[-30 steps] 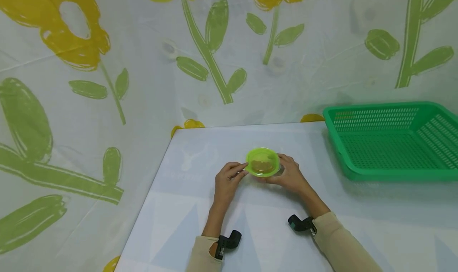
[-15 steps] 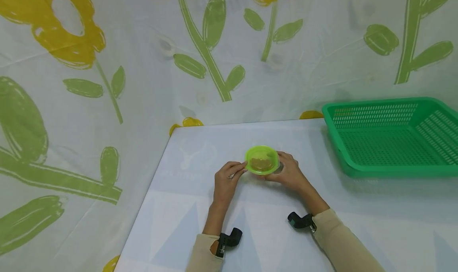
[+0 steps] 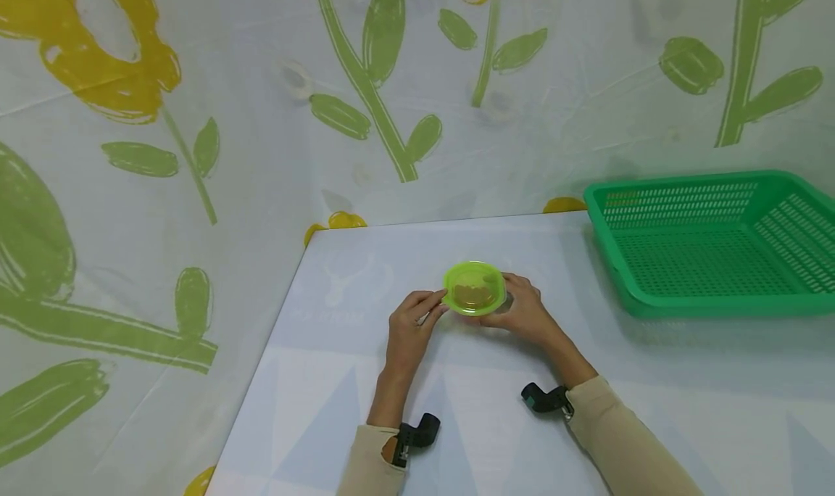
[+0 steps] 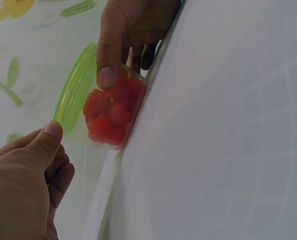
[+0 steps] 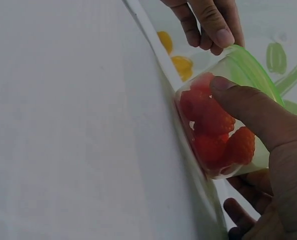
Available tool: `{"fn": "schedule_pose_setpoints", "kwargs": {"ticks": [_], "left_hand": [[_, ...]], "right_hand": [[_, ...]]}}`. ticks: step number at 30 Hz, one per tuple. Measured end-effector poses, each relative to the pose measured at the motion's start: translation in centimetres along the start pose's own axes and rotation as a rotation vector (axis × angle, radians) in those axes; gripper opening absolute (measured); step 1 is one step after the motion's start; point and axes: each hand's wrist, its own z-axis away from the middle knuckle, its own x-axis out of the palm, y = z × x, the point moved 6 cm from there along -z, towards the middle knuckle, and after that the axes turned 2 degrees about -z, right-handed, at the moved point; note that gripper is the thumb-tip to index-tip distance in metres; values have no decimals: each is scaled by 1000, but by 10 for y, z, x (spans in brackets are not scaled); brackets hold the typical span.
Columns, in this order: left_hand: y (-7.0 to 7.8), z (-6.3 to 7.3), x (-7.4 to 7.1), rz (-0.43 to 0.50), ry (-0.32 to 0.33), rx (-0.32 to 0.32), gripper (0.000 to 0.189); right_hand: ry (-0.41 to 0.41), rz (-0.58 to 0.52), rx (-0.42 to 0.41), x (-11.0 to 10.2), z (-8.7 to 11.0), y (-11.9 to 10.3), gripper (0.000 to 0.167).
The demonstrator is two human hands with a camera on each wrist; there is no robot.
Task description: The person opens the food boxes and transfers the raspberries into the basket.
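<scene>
A small clear plastic tub stands on the table, filled with red, bumpy raspberry-like pieces. On top sits a translucent green lid, round with a small tab. My left hand pinches the lid's left edge between thumb and fingers. From the other side my right hand grips the tub, its thumb along the near wall and its fingers behind. In the left wrist view the lid's edge slants up from the left thumb; the right hand partly covers the tub.
A green perforated plastic basket stands to the right on the pale, triangle-patterned table. Behind and to the left hangs a white sheet printed with yellow flowers and green leaves. Each wrist wears a black camera.
The head view has shifted slightly, so everything sits a little higher and further left. Both hands keep the same hold on the lid and tub.
</scene>
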Motion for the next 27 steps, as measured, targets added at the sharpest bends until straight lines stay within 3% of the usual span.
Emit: {"fn": "schedule_pose_setpoints", "kwargs": {"ticks": [8, 16, 21, 27], "left_hand": [[-1, 1, 1, 39, 8, -5, 32], [-2, -3, 6, 10, -66, 16, 41], [0, -6, 4, -20, -2, 50, 36], [2, -3, 1, -16, 68, 20, 34]], "right_hand": [[-11, 8, 29, 3, -1, 2, 90], [5, 17, 17, 0, -2, -1, 86], [0, 20, 14, -2, -3, 0, 82], [1, -5, 22, 0, -2, 2, 80]]}}
